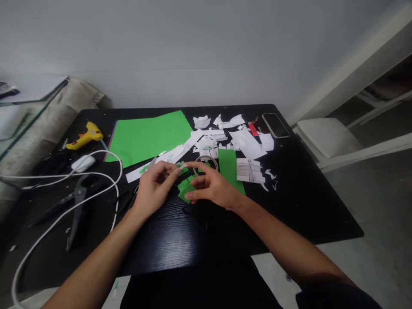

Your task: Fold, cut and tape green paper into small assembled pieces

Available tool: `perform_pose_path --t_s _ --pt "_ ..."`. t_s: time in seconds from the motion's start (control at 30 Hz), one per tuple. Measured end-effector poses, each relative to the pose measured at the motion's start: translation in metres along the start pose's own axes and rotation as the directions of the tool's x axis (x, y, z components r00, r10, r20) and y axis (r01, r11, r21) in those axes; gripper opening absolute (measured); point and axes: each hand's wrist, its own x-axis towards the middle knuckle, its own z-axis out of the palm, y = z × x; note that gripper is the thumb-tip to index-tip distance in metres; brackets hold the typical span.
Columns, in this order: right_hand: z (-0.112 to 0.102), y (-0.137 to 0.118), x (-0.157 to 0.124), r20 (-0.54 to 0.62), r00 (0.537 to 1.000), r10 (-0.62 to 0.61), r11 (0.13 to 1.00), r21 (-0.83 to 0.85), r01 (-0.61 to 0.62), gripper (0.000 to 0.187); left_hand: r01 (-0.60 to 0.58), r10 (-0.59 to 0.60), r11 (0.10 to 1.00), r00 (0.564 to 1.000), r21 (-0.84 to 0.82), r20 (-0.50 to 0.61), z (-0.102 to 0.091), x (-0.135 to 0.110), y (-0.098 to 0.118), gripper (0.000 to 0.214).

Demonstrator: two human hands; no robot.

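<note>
In the middle of the table, my right hand [212,184] pinches a small green paper piece [184,189] between thumb and fingers, its index finger stretched to the left. Close beside it, my left hand [156,185] is closed, thumb against fingertips. More small green bits lie or are held by the left fingertips; what that pinch grips is too small to make out. Just behind the right hand is a roll of tape [216,162]. A green paper strip [228,165] lies to its right. Black-handled scissors [124,201] lie partly hidden by my left hand.
A large green sheet [148,135] covers the back left. White paper scraps [247,143] spread behind and right, with a red lighter [252,128] and a phone [275,125]. To the left are a yellow glue gun [86,135], a white cable [64,214] and large shears [77,206].
</note>
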Motion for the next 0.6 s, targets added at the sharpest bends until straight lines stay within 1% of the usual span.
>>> perform_pose_path --t_s 0.07,0.1,0.17,0.23,0.27,0.33,0.43,0.5,0.6 --pt "0.000 -0.001 0.000 -0.107 0.992 -0.070 0.992 -0.116 0.058 0.093 0.014 -0.014 1.000 0.999 -0.008 -0.030 -0.003 0.000 0.002 0.018" --pt "-0.001 -0.001 0.001 -0.167 0.980 -0.109 0.982 -0.169 0.080 0.089 0.031 -0.033 0.999 0.998 -0.034 -0.056 -0.005 0.000 0.003 0.018" --pt "-0.002 0.001 0.003 -0.263 0.948 -0.178 0.966 -0.230 0.118 0.069 0.069 -0.082 0.989 0.992 -0.132 -0.098 -0.005 -0.001 0.007 0.017" --pt "-0.004 0.004 0.006 -0.314 0.922 -0.225 0.960 -0.232 0.155 0.045 0.102 -0.127 0.966 0.987 -0.239 -0.094 -0.003 -0.002 0.011 0.017" --pt "-0.004 0.005 0.008 -0.331 0.915 -0.232 0.963 -0.214 0.167 0.039 0.116 -0.143 0.953 0.987 -0.279 -0.076 0.000 -0.004 0.012 0.017" --pt "-0.005 0.008 0.010 -0.355 0.909 -0.218 0.973 -0.156 0.173 0.035 0.149 -0.164 0.937 0.986 -0.317 -0.022 0.006 -0.007 0.015 0.018" --pt "-0.005 0.010 0.012 -0.377 0.911 -0.169 0.986 -0.069 0.154 0.034 0.178 -0.173 0.939 0.984 -0.294 0.045 0.017 -0.012 0.018 0.020" --pt "-0.004 0.010 0.012 -0.391 0.908 -0.150 0.989 -0.050 0.142 0.033 0.171 -0.162 0.951 0.985 -0.258 0.055 0.021 -0.015 0.018 0.020" --pt "-0.002 0.009 0.011 -0.405 0.903 -0.146 0.989 -0.054 0.136 0.034 0.149 -0.144 0.967 0.989 -0.208 0.037 0.024 -0.016 0.017 0.020"
